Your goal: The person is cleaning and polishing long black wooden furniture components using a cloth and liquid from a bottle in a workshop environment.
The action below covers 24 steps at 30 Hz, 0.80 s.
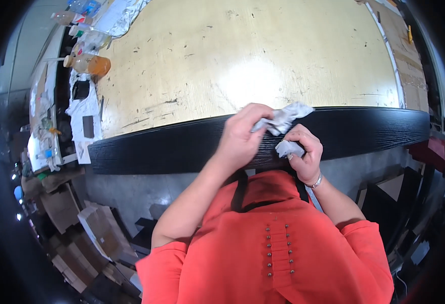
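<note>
With the black board [171,144] running from nine o'clock to three under the hands, light, even strokes along its grain, cloth folded flat, would likely serve best. The left hand [243,133], slightly blurred, has its fingers curled nearly closed, pinching a crumpled pale cloth [290,115] that flares toward two o'clock; gathering that loose end should help control. At six o'clock from it, a grey wad [288,149] sits in the bent fingers and thumb of the right hand [307,151]; whether it touches the board, I cannot tell.
</note>
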Motion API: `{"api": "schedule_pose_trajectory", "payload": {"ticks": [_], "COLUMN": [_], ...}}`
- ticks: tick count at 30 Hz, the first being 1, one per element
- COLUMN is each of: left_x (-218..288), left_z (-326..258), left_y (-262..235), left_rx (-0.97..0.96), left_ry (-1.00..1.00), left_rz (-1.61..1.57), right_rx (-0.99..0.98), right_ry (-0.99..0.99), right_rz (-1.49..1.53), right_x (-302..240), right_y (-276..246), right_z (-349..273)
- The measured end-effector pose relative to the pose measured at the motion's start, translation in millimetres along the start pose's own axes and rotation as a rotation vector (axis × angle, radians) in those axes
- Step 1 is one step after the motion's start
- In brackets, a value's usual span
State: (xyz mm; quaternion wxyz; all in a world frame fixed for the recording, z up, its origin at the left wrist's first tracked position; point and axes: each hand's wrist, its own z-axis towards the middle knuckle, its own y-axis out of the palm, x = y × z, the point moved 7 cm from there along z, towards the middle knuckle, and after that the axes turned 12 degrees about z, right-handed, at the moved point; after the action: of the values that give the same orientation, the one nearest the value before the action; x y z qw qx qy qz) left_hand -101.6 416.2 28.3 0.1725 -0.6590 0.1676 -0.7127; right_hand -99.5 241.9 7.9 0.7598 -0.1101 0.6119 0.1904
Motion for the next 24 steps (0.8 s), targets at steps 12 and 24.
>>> {"api": "schedule_pose_trajectory", "payload": {"ticks": [12, 24], "left_x": [-63.3, -89.7], "left_z": [-88.9, -127.2], "left_y": [-104.1, -134.7], "left_rx": [0.434, 0.342], "left_ry": [-0.164, -0.104], "left_rz": [1.007, 0.971], "right_rx": [-0.070, -0.108], "right_ry": [-0.072, -0.038], "right_rz": [-0.041, -0.107], "right_x": [-1.3, -4.1], "right_y": [4.1, 15.6], "right_z": [1.8, 7.3]}}
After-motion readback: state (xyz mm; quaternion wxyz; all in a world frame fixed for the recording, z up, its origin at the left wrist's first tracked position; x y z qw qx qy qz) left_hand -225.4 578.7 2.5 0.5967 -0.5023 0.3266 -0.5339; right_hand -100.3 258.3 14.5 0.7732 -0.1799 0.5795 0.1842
